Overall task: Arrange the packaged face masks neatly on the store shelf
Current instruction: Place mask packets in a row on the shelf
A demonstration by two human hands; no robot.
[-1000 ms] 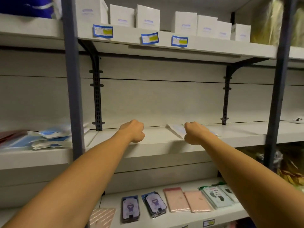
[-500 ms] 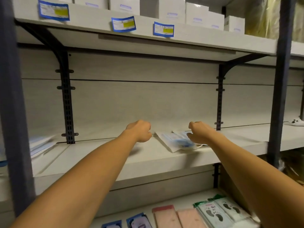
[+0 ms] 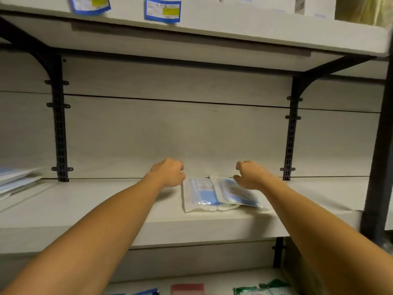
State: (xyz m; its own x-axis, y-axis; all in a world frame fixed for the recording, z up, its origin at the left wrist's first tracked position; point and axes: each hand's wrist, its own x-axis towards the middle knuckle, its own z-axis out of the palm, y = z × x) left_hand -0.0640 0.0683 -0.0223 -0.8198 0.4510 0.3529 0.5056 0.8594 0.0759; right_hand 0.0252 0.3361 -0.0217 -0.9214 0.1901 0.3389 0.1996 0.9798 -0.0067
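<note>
Two clear packs of blue face masks lie on the middle shelf (image 3: 106,211) near its back wall. The left mask pack (image 3: 198,195) lies flat, and the right mask pack (image 3: 239,193) overlaps its right side at a slight angle. My left hand (image 3: 169,173) is curled just beside the left pack's far left corner, and I see nothing in it. My right hand (image 3: 249,174) is curled over the far edge of the right pack, with thumb and fingertips pinching that edge.
More mask packs (image 3: 14,180) lie at the far left of the same shelf. The upper shelf carries price tags (image 3: 162,9). Black brackets (image 3: 59,128) and a dark post (image 3: 380,145) flank the bay. Pink (image 3: 187,289) and green packs (image 3: 262,289) lie on the lower shelf.
The view has moved closer and to the right. Both hands have reached further back, and the two mask packs now lie side by side near the back wall.
</note>
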